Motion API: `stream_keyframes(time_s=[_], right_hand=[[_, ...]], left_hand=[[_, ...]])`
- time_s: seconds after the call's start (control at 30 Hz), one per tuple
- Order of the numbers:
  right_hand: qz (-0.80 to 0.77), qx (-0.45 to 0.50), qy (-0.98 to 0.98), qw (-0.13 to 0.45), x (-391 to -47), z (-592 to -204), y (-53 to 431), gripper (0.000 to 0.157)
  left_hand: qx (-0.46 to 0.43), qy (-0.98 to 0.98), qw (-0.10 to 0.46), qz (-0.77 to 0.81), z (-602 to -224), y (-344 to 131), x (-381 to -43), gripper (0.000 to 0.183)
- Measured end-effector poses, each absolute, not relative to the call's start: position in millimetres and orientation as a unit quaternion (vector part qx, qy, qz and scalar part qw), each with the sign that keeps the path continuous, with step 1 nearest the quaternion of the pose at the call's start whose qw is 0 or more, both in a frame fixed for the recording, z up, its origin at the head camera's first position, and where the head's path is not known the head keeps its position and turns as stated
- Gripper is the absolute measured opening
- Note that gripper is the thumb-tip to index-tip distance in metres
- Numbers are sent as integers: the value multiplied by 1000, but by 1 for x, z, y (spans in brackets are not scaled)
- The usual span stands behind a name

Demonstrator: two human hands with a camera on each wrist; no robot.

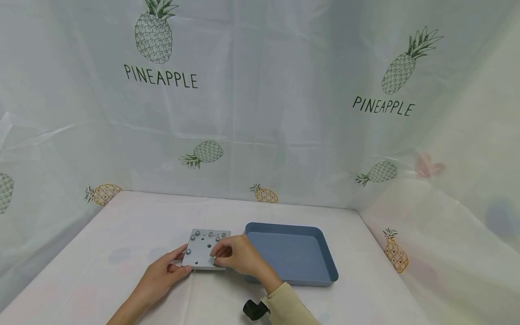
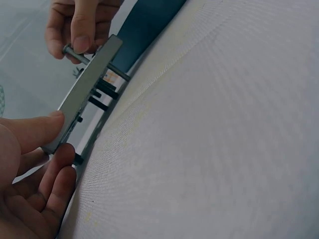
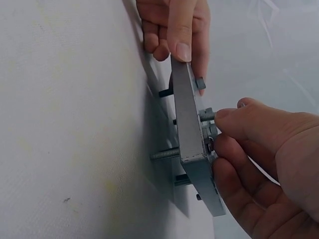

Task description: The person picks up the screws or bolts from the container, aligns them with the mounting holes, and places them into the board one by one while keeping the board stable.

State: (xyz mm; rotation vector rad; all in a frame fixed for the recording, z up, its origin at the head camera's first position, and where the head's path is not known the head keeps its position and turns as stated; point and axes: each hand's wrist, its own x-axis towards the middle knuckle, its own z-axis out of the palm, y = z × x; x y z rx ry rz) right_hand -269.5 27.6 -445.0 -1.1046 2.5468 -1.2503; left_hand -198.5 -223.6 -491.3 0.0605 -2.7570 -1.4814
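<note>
A flat silver metal plate (image 1: 197, 254) is held slightly above the white cloth, with several bolts (image 1: 211, 234) standing in its holes. In the left wrist view, bolt shanks (image 2: 103, 89) stick out below the plate. My left hand (image 1: 161, 276) grips the plate's left edge, thumb at the front corner. My right hand (image 1: 240, 257) pinches a metal screw (image 3: 207, 117) between thumb and fingers near the plate's front right corner. In the right wrist view the screw's threaded end meets the plate's face; how deep it sits cannot be told.
A shallow blue tray (image 1: 332, 271) stands right of the plate, partly behind my right forearm. A black object (image 1: 255, 310) sits by the right sleeve cuff. White curtains (image 1: 284, 113) with pineapple prints hang behind and beside the cloth-covered table (image 1: 187, 210).
</note>
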Motion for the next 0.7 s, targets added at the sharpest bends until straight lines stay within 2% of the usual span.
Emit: stream_keyframes(time_s=[0.7], right_hand=[[-405,-373,833,46,-267,-448,27,13]], left_hand=[[19,-880,3,-474,-493,-224,-201,79]])
